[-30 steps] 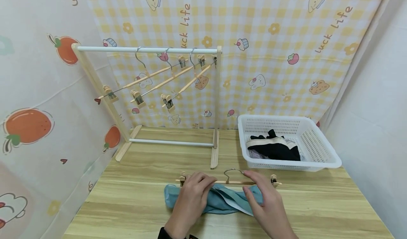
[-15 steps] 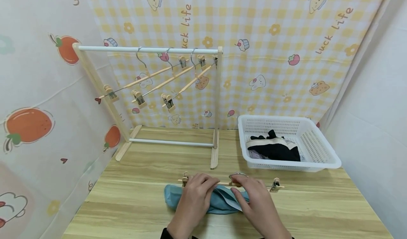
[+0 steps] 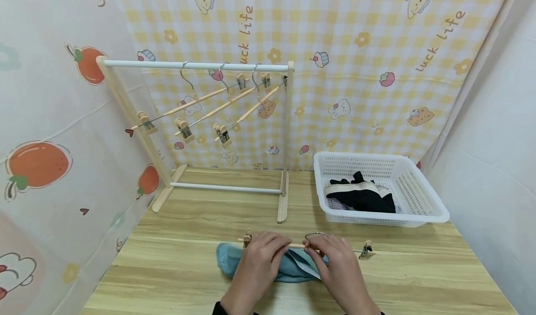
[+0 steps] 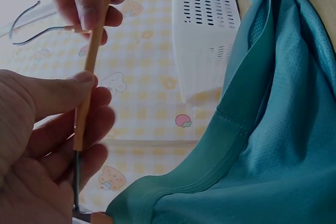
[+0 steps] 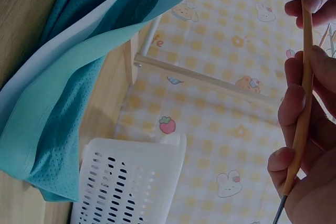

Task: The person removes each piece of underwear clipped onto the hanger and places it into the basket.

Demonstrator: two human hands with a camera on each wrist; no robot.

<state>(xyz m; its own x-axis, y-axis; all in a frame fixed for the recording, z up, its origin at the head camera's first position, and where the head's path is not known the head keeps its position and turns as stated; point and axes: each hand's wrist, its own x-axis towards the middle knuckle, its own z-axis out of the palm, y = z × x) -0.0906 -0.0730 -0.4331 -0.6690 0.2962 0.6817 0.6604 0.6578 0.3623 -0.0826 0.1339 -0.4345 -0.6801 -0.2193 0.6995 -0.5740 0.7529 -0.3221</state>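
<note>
Both hands at the near edge of the table point(image 3: 176, 268), working one wooden clip hanger point(image 3: 299, 246). Left hand point(image 3: 256, 266) pinches the hanger's bar between thumb and curled fingers, left of the wire hook point(image 3: 315, 235); right hand point(image 3: 341, 271) curls round the bar close to the hook. Wrist views confirm both grips clamped on the wood.

Hanger's long axis runs left-right, parallel to the near edge. One clip point(image 3: 248, 237) shows beyond the left hand, the other point(image 3: 367, 248) past the right hand, out on its metal rod. Hands sit close together near the bar's middle; the left is nearer the left clip.

Teal garment point(image 3: 289, 264) lies bunched on the table directly under and just nearward of the bar, waistband edge showing pale. Whether either clip already bites the fabric is hard to tell.

Far left corner: small wooden clothes rack point(image 3: 197, 65) with three empty clip hangers point(image 3: 217, 106) hanging slanted. Far right: white plastic basket point(image 3: 423, 198) holding dark clothing point(image 3: 362, 196). Table is light wood grain. Printed gingham cloth backdrop behind, fruit-print sheet at left.
</note>
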